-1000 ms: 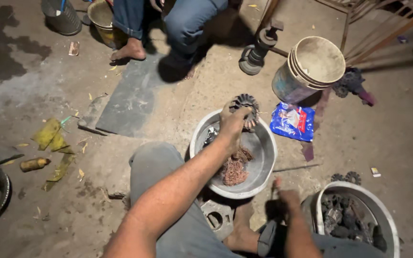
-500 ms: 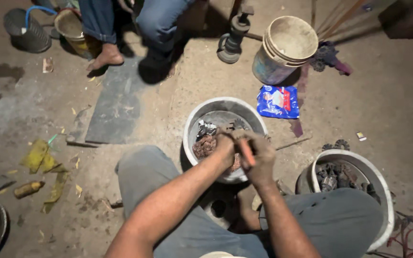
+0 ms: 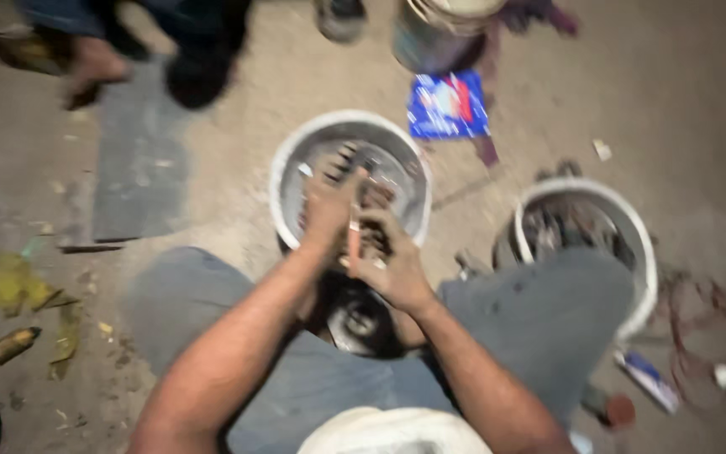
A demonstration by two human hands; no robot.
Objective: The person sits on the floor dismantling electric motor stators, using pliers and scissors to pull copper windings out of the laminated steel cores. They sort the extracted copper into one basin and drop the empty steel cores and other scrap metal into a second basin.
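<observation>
Hands meet over the grey basin [image 3: 289, 160] at 12 o'clock. Left hand [image 3: 326, 210] clenched on a dark metal part [image 3: 371, 240], steadying it; right hand [image 3: 392, 265] grasps an orange-handled tool [image 3: 353, 240]. White bucket [image 3: 642, 244] of parts at 3 o'clock, within reach.

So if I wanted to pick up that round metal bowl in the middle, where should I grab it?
Grab the metal bowl by its thin rim on the far or left side. The near side is blocked: the left hand and right hand work over it. The rim sticks out all around, so fingers can probably hook under it.
</observation>
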